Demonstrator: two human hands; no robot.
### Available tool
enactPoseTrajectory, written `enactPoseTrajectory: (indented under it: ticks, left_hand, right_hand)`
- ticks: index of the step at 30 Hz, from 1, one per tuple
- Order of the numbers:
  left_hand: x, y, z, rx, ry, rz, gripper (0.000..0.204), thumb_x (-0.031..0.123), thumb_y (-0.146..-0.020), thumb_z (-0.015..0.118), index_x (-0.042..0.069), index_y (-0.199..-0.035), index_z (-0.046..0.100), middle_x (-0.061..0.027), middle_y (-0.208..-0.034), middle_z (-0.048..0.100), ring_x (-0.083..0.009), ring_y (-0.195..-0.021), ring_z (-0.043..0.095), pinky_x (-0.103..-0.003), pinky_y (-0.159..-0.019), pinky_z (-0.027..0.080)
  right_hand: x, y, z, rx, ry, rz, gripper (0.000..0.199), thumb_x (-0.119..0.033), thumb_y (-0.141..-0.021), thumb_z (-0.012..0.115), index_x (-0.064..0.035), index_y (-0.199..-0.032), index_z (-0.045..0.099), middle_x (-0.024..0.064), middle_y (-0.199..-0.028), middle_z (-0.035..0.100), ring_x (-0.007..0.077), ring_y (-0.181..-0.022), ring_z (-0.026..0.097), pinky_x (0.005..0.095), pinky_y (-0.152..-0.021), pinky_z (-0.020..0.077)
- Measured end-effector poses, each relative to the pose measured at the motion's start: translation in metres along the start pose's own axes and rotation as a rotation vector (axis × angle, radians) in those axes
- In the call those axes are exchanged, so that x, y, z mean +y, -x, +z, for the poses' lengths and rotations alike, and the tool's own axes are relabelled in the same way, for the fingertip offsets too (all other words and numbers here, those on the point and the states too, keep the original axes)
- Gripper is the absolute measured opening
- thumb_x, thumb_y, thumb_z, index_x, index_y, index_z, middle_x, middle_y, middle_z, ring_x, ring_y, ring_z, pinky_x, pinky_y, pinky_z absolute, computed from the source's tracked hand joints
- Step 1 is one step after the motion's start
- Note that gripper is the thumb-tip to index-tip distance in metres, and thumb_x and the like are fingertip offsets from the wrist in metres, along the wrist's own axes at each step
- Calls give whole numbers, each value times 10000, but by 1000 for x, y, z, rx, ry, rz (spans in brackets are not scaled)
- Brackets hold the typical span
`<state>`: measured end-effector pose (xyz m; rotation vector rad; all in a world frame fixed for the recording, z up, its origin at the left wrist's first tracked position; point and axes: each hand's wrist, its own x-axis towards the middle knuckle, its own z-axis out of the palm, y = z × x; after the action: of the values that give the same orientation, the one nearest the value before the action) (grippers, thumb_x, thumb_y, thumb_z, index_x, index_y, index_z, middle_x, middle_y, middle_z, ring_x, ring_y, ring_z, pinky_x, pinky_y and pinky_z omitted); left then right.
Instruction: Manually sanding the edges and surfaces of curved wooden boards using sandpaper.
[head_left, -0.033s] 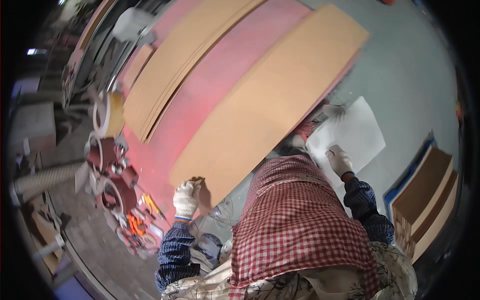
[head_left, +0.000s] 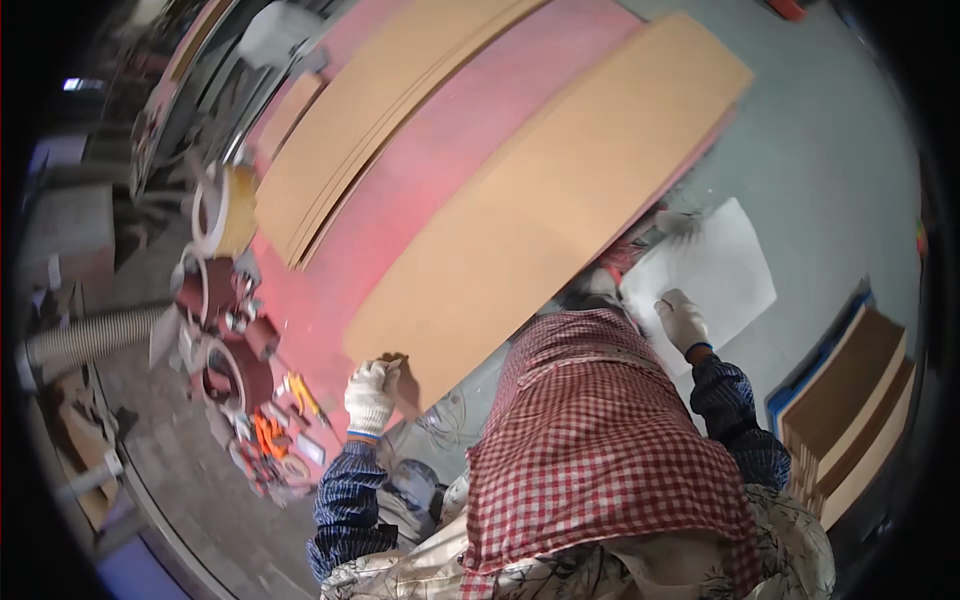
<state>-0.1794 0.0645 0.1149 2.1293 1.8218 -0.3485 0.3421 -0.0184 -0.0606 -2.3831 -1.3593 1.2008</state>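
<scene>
My left hand, in a white knit glove, is closed at the near left end of a long tan board. A small brown edge shows by its fingertips, too little to name. The board lies on a pink-red tabletop. My right hand, gloved too, hangs beside my checked apron with its fingers loosely apart. Behind it is a white sheet-like thing; whether the hand touches it I cannot tell.
More long tan boards lie stacked farther across the table. Rolls of brown abrasive, a tape roll and a yellow-handled tool crowd the table's left edge. Boards lean at the right. A ribbed hose runs at far left.
The view has shifted slightly, so the table and boards sit a little farther right in the picture. Both hands keep nearly the same pose.
</scene>
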Motion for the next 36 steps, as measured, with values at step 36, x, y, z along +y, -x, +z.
enactPoseTrajectory:
  ticks: [36]
  left_hand:
    - [32, -1, 16, -23, -152, 166, 122, 132, -798, 578, 41, -845, 643, -137, -857, 652, -304, -792, 655, -413, -677, 540]
  right_hand:
    - [-13, 79, 74, -152, 65, 94, 318, -358, -861, 591, -71, -998, 607, 217, -967, 656, 419, -950, 609, 502, -820, 465]
